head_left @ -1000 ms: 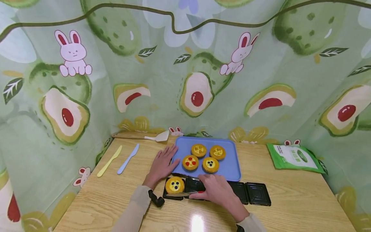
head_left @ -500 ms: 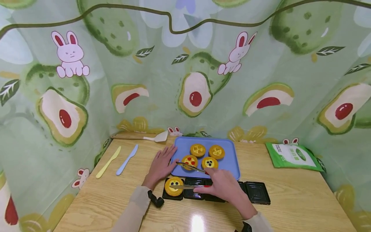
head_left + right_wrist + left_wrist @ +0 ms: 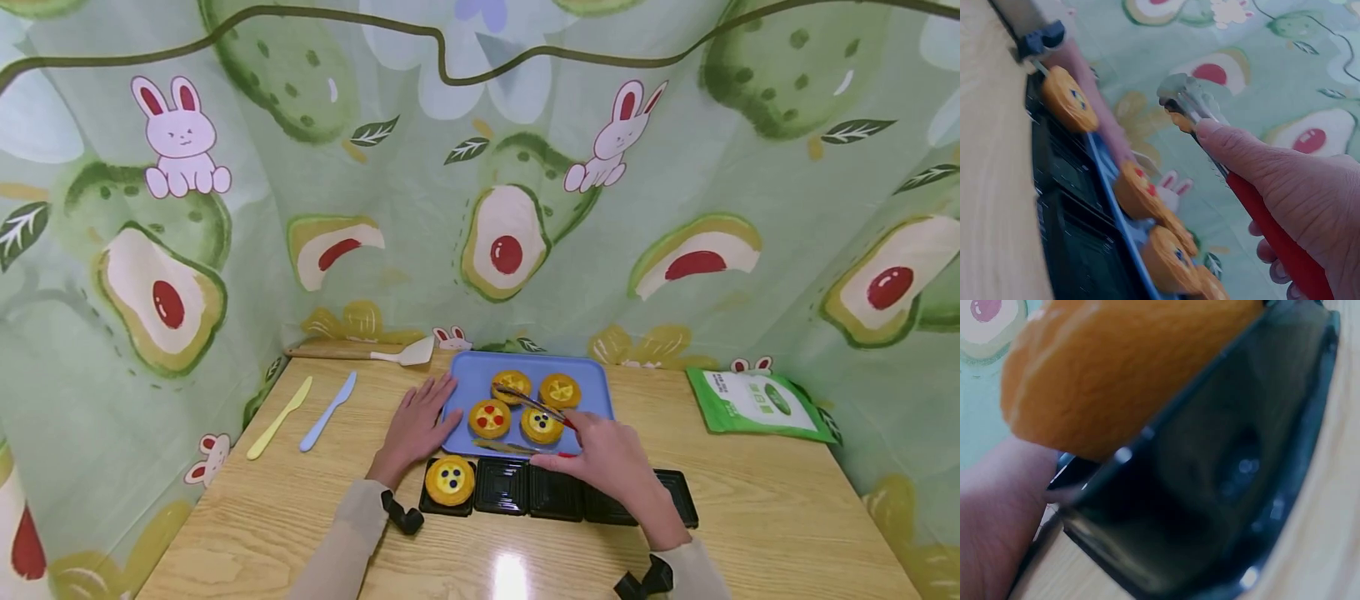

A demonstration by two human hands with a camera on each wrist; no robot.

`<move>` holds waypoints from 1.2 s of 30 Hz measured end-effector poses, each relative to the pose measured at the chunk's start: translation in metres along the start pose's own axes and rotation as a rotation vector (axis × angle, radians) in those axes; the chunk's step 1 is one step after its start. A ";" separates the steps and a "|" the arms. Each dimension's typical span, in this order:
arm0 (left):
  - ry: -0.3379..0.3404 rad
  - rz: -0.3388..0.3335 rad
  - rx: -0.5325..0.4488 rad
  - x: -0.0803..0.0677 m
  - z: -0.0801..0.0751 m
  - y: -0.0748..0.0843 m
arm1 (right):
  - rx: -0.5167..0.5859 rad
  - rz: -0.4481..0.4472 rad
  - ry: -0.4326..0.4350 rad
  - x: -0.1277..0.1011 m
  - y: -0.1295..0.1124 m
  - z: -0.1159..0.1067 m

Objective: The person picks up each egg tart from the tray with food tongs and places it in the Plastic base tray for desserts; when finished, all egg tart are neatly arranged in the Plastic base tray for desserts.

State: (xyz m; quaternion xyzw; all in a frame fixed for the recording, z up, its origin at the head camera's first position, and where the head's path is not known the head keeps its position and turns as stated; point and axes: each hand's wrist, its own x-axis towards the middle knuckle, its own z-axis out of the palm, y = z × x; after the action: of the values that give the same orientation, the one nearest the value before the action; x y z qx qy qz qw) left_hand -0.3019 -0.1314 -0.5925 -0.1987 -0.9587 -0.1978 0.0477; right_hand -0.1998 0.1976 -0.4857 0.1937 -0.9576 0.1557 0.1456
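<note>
The right hand (image 3: pixel 611 458) grips red-handled tongs (image 3: pixel 536 406), fingers curled round the handle, with the tong arms spread over the tarts (image 3: pixel 541 425) on the blue tray (image 3: pixel 596 433). The left hand (image 3: pixel 416 429) lies flat on the desk (image 3: pixel 247 517), fingers straight and touching the tray's left edge. One tart (image 3: pixel 450 481) sits in the leftmost black cup (image 3: pixel 501 487) row compartment, just before the tray.

Beige sleeves (image 3: pixel 341 542), black wrist straps (image 3: pixel 401 517)
</note>
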 end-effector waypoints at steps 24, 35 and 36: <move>-0.027 -0.023 -0.001 0.000 0.001 0.000 | -0.100 0.350 -0.060 -0.001 0.069 -0.009; -0.014 -0.019 0.000 0.000 -0.002 0.003 | -0.107 0.365 -0.097 -0.002 0.080 -0.001; -0.012 -0.017 0.001 0.000 -0.001 0.002 | -0.108 0.368 -0.102 -0.002 0.080 0.000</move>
State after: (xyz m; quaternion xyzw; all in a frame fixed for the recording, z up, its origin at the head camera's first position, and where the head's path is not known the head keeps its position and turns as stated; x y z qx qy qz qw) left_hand -0.3008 -0.1300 -0.5903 -0.1918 -0.9608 -0.1962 0.0405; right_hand -0.2315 0.2685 -0.5057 0.0149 -0.9900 0.1180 0.0764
